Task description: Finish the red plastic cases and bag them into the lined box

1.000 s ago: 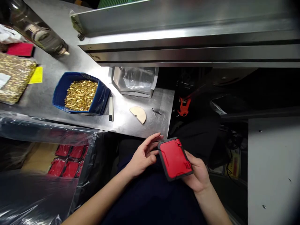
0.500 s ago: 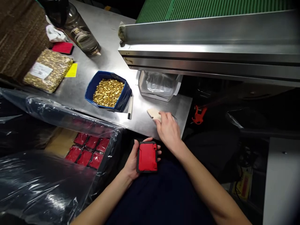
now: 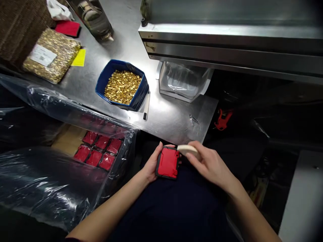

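My left hand [image 3: 152, 166] is wrapped round the edge of a flat red plate with a black rim [image 3: 167, 162], held face up over my lap. My right hand [image 3: 208, 161] pinches a cream-coloured flat pad [image 3: 188, 150] between thumb and fingers. The pad's tip is at the plate's upper right corner; whether they touch I cannot tell. Beyond my hands, on the metal table [image 3: 161, 122], a blue bin [image 3: 103, 78] holds many small brass-coloured pieces [image 3: 122, 87]. A white-and-black cutter-like tool [image 3: 146, 107] lies beside it.
Several red pieces [image 3: 94, 158] sit in a plastic-lined box [image 3: 118, 171] to the left. A clear bin [image 3: 181, 82] stands under a metal conveyor frame [image 3: 227, 50]. A bag of brass pieces [image 3: 52, 55], a bottle [image 3: 94, 20] and a small metal pin [image 3: 193, 118] are on the table.
My right hand has lifted the cream pad off the table and brought it down to the red plate. The left hand still holds the plate. The whole view has shifted.
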`<state>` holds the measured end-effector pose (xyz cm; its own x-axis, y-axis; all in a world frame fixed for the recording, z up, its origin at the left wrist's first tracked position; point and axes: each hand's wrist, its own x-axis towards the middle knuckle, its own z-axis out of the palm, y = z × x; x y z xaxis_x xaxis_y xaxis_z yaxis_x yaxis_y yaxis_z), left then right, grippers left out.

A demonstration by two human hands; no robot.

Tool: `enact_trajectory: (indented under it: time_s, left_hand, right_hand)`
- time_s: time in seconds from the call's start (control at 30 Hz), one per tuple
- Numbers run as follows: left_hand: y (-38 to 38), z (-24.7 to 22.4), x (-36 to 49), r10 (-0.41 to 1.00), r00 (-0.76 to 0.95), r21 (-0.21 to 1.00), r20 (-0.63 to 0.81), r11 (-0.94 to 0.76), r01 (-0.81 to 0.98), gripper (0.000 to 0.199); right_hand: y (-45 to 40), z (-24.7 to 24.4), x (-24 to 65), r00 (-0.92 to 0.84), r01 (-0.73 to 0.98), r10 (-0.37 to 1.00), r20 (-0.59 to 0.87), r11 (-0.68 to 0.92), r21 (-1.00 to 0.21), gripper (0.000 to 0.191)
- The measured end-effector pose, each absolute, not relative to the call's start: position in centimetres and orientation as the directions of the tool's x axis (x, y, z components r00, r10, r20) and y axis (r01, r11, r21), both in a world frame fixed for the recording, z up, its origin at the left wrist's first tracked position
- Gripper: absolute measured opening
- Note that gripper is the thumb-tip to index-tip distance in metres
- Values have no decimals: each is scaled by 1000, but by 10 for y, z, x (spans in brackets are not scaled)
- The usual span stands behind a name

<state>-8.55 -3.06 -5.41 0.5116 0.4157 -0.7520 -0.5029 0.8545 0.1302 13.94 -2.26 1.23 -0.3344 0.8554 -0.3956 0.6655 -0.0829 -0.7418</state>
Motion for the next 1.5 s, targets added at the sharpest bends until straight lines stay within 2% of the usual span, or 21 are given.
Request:
enact_trajectory:
  time_s: [0.1, 0.2, 0.3, 0.47, 0.6, 0.77, 1.37, 1.5]
  left_hand:
    - [-28, -58, -81, 388, 497, 146, -776, 877, -457, 51]
    - [-26, -58, -77, 376, 474, 190, -796, 899, -395, 49]
    - [-25, -57, -74, 374, 425, 226, -824, 906, -358, 45]
    - [-25, -60, -72, 349, 407, 206, -844, 911, -356, 43]
    - [-26, -63, -71, 361, 402, 225, -842, 911, -346, 47]
    - [-25, -65, -69, 366, 394, 214, -843, 901, -378, 49]
    - [-22, -69, -64, 353, 410, 200, -841, 907, -371, 46]
    - [-21, -69, -64, 343, 407, 196, -847, 912, -361, 45]
  right_hand:
    - [-49, 15, 144, -513, 714, 761, -397, 122, -689, 19]
    - [-61, 9, 137, -561, 755, 731, -389, 259, -603, 19]
    - [-60, 4, 130, -565, 776, 742, -361, 330, -537, 18]
    - [-54, 3, 131, -521, 835, 789, -326, 393, -384, 20]
    - [-57, 2, 131, -583, 795, 764, -275, 467, -387, 21]
    - [-60, 2, 130, -531, 826, 806, -262, 422, -375, 19]
    - [-58, -4, 131, -571, 792, 777, -264, 438, -425, 15]
    - [-59, -4, 132, -513, 833, 813, -276, 394, -389, 16]
